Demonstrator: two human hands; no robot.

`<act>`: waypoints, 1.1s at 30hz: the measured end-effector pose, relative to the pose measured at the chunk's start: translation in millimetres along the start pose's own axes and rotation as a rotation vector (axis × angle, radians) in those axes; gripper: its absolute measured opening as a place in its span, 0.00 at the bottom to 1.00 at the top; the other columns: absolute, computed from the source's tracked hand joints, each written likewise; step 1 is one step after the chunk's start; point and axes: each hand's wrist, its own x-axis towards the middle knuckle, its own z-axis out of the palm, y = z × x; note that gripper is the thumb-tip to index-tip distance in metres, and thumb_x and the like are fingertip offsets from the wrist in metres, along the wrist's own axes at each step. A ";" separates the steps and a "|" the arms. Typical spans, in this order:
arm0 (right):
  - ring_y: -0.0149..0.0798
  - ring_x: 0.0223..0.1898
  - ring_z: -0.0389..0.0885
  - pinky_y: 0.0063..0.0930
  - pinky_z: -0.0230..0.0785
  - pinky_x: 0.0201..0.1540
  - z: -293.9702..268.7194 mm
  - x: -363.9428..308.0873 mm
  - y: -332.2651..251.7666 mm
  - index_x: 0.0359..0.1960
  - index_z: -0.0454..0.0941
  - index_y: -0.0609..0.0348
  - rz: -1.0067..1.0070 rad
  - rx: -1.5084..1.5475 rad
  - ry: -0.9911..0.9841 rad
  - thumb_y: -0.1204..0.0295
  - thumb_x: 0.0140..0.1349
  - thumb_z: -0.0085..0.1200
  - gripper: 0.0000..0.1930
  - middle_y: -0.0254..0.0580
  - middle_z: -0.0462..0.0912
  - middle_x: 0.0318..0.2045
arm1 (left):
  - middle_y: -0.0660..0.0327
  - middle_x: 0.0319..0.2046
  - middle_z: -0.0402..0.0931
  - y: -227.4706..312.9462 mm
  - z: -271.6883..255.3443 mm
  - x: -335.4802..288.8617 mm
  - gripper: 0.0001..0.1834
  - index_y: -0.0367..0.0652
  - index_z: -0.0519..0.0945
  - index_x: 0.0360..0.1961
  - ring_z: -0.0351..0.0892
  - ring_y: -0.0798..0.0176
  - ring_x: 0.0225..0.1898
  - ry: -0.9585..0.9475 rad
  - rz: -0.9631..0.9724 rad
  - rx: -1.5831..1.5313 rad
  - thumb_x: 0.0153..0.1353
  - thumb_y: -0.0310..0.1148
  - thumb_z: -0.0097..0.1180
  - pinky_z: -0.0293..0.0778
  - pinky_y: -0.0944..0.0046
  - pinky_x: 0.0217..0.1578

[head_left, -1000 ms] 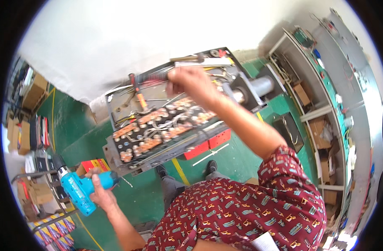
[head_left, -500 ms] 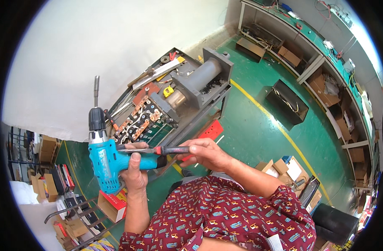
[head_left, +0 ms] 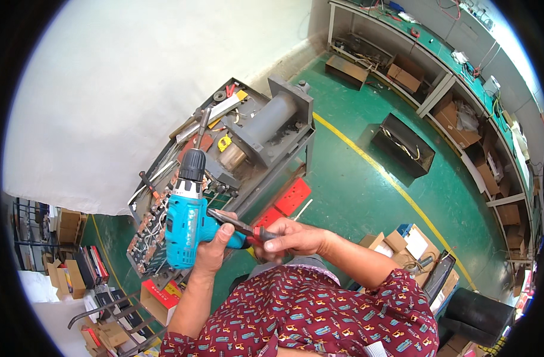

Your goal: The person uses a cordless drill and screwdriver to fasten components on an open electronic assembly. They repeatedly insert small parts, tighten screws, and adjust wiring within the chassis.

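Wrapping round the handle of a teal cordless drill (head_left: 182,232), the left hand (head_left: 211,253) holds it with the black chuck (head_left: 193,165) and long bit (head_left: 203,128) pointing away from the person — likely so that the steel end is clear of the fingers. The right hand (head_left: 295,238) is closed round the handle of a slim dark tool (head_left: 230,220) with red on it, too blurred to name its kind; its far end slants across by the drill's handle, and whether the left hand touches it too cannot be made out. Both are held close in front of the body, probably because two hands meet most easily there. Beyond them, on the grey metal bench (head_left: 278,174), a grey cylinder (head_left: 275,116) lies between plates, with a yellow tape measure (head_left: 224,143) near it. An orange-handled tool (head_left: 148,183) rests toward the bench's left side, apparently within reach — while the copper-topped assembly (head_left: 144,238) is partly hidden behind the drill
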 end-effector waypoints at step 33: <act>0.43 0.63 0.72 0.51 0.59 0.63 -310.0 31.6 3.8 0.40 0.87 0.50 0.136 -1.935 1.338 0.71 0.52 0.65 0.12 0.37 0.78 0.60 | 0.66 0.36 0.79 -43.0 -62.9 -66.1 0.33 0.34 0.77 0.60 0.76 0.71 0.37 0.077 -0.291 0.288 0.64 0.48 0.69 0.76 0.65 0.43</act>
